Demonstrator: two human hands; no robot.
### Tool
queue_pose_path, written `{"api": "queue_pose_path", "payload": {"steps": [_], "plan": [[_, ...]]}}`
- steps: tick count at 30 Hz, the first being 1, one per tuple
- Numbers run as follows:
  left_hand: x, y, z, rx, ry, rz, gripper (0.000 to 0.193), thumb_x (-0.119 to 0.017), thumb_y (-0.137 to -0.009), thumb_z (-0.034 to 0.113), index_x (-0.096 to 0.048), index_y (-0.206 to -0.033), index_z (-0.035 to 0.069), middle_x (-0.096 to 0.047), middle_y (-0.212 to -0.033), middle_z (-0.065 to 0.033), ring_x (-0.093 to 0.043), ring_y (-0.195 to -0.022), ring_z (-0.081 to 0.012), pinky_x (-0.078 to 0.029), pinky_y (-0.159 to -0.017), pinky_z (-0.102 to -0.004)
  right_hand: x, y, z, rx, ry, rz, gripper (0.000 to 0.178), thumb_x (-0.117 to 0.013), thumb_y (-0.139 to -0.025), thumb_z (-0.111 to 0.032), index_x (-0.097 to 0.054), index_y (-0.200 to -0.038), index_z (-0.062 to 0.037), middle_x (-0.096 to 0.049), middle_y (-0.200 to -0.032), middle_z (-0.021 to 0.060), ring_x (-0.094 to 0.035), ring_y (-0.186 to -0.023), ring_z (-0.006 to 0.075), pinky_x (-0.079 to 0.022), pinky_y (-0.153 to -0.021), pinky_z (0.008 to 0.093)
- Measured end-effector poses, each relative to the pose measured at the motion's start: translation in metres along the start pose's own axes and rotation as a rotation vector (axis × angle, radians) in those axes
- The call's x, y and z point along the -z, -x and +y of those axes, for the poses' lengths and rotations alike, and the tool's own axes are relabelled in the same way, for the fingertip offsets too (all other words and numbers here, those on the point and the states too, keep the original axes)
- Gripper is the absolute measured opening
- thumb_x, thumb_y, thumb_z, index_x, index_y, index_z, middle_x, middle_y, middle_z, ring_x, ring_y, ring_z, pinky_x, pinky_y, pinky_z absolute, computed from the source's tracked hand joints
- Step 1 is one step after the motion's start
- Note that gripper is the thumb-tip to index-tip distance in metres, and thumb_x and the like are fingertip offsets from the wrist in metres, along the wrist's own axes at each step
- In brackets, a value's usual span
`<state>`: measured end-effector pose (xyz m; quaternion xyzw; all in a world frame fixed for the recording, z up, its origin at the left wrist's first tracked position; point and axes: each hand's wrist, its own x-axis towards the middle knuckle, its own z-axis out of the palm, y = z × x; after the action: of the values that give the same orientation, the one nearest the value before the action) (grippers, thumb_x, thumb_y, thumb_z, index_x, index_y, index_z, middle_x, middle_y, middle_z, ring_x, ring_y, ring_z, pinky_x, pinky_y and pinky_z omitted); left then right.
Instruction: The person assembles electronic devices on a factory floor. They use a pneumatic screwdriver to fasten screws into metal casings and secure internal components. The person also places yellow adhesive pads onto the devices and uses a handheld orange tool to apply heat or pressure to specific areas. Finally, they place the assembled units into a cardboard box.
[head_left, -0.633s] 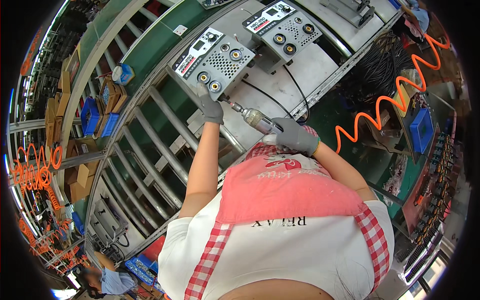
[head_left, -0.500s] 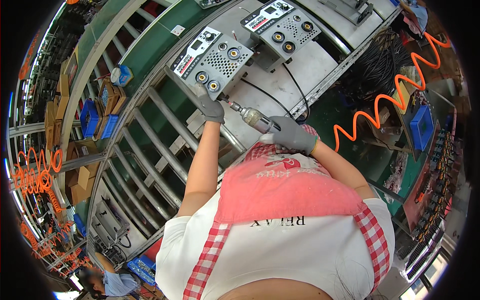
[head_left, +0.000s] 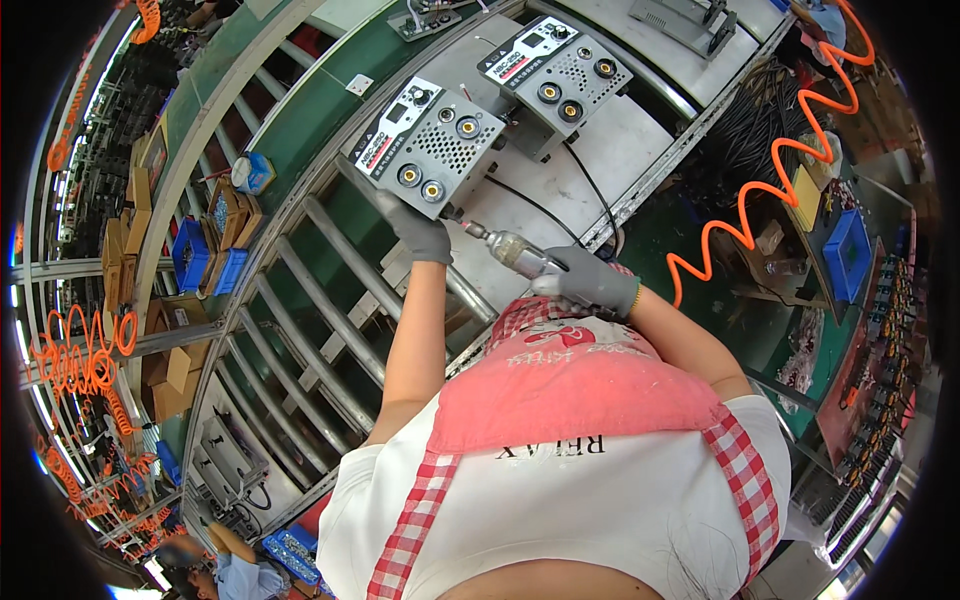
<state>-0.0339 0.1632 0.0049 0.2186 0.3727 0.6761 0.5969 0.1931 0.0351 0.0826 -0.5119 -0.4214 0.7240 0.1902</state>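
Note:
My left hand [head_left: 420,234], in a grey glove, rests against the lower left corner of a grey box-shaped welding machine [head_left: 462,150]. Its fingers stretch along the casing, partly hidden. My right hand [head_left: 596,282], also gloved, is closed round a pneumatic screwdriver [head_left: 522,256]. The screwdriver lies nearly level, its bit pointing left at the machine's lower edge, close to a small dark fitting. Whether the bit touches a screw is too small to tell. A second welding machine [head_left: 560,80] of the same kind stands just beyond, to the right.
A roller conveyor [head_left: 330,262] runs along my left. Black cables [head_left: 545,215] trail from the machines over the metal worktop [head_left: 640,140]. A coiled orange air hose [head_left: 742,222] hangs at right, near a blue bin [head_left: 846,256]. At lower left, another person [head_left: 240,575] is present.
The view has shifted slightly. My left hand's fingers have slid off the front panel's edge down along the casing. The screwdriver stays in my right hand at the machine's lower edge.

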Motion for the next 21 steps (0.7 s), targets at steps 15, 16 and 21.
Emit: {"api": "queue_pose_path", "payload": {"steps": [15, 16, 21], "plan": [[0.011, 0.072, -0.049, 0.498, 0.005, -0.046, 0.026, -0.050, -0.096, 0.021, -0.052, -0.113, 0.003, -0.055, -0.087, -0.0037, -0.044, -0.065, -0.0078, -0.038, -0.055, -0.0201, 0.047, 0.031, 0.049, 0.245, 0.315, 0.164, 0.057, -0.073, -0.068, -0.043, -0.059, -0.103, 0.0007, -0.063, -0.081, 0.0107, -0.060, -0.071, 0.0146, -0.048, -0.063, 0.0286], [0.005, 0.071, -0.048, 0.530, 0.065, -0.105, 0.024, -0.052, -0.095, 0.023, -0.053, -0.109, 0.003, -0.053, -0.083, -0.0018, -0.041, -0.062, -0.0067, -0.037, -0.053, -0.0196, 0.051, 0.029, 0.055, 0.234, 0.294, 0.134, 0.057, -0.073, -0.069, -0.042, -0.059, -0.104, 0.0002, -0.062, -0.078, 0.0095, -0.060, -0.070, 0.0137, -0.048, -0.062, 0.0284], [-0.030, 0.069, -0.049, 0.622, 0.189, -0.179, 0.021, -0.059, -0.091, 0.026, -0.055, -0.093, 0.006, -0.044, -0.067, 0.0032, -0.033, -0.052, -0.0050, -0.029, -0.044, -0.0190, 0.078, 0.032, 0.056, 0.157, 0.303, -0.016, 0.064, -0.072, -0.073, -0.047, -0.056, -0.113, -0.0002, -0.063, -0.095, 0.0111, -0.060, -0.087, 0.0172, -0.047, -0.078, 0.0307]]}}
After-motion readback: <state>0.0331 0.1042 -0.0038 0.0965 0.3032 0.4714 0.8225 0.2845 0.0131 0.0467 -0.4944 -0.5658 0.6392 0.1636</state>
